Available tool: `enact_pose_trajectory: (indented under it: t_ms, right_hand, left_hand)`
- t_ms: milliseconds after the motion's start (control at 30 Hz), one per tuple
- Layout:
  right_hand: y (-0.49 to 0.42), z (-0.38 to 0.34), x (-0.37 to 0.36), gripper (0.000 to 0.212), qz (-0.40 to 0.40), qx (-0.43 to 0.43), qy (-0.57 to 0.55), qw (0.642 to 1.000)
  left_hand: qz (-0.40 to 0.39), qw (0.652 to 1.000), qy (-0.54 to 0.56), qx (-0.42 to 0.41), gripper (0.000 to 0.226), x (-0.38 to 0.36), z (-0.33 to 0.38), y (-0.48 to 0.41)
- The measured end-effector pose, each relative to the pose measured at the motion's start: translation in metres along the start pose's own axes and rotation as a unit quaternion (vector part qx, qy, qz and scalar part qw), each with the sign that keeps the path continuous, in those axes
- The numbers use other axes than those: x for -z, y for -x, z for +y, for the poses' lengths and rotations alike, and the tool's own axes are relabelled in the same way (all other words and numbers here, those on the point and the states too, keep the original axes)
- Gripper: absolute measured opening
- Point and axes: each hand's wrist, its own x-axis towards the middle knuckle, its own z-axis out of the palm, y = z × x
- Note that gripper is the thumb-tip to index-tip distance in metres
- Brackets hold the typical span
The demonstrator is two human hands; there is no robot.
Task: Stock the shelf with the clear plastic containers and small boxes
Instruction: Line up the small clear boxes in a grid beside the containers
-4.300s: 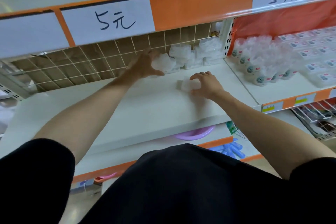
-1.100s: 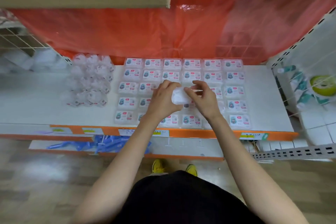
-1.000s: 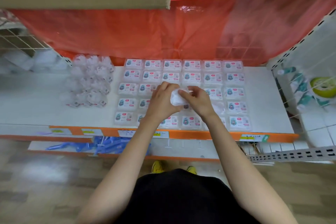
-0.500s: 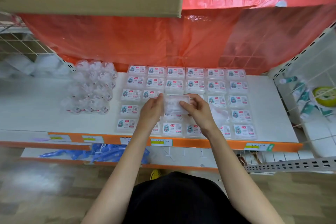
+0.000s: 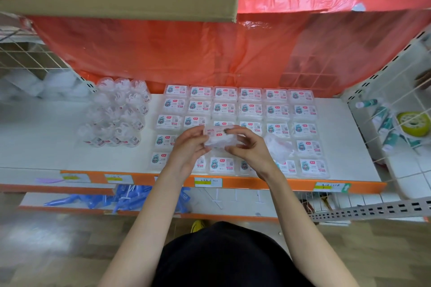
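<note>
I count eighteen small clear plastic boxes with printed labels (image 5: 225, 108) in the three back rows, six per row; the two front rows are partly hidden. One more, the held box (image 5: 219, 140), is above them.

A small clear box (image 5: 220, 138), label up, sits level at frame centre, pinched between left hand (image 5: 189, 147) and right hand (image 5: 251, 150). Beneath it, labelled boxes (image 5: 277, 109) lie flat in rows on the white shelf (image 5: 338, 137). Round clear containers (image 5: 116, 114) cluster to their left.
</note>
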Motion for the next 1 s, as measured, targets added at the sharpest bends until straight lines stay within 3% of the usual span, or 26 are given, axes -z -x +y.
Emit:
enact_pose_trajectory:
  t_ms: [133, 267, 500, 600, 833, 1000]
  right_hand:
    - [-0.001, -0.01, -0.009, 0.021, 0.044, -0.064, -0.044, 0.996]
    - [-0.007, -0.014, -0.018, 0.017, 0.098, -0.128, -0.092, 0.983]
    - [-0.009, -0.011, -0.021, 0.008, 0.099, -0.139, -0.095, 0.981]
    - [-0.009, -0.01, -0.021, 0.015, 0.102, -0.142, -0.108, 0.979]
    - [-0.006, -0.009, -0.019, 0.035, 0.079, -0.158, -0.137, 0.975]
    - [-0.006, -0.007, -0.012, 0.062, 0.044, -0.133, 0.022, 0.99]
  left_hand:
    - [-0.01, 0.999, -0.007, -0.036, 0.033, 0.002, -0.001, 0.003]
    - [-0.029, 0.996, -0.052, -0.059, 0.035, 0.005, -0.002, 0.004]
    - [-0.026, 0.995, -0.052, -0.076, 0.029, 0.004, -0.006, 0.003]
    - [-0.005, 0.998, -0.034, -0.053, 0.021, 0.0, -0.009, 0.0]
    - [-0.006, 0.998, -0.053, -0.031, 0.028, -0.009, -0.023, -0.002]
    - [-0.021, 0.993, -0.095, -0.066, 0.018, -0.005, -0.02, -0.01]
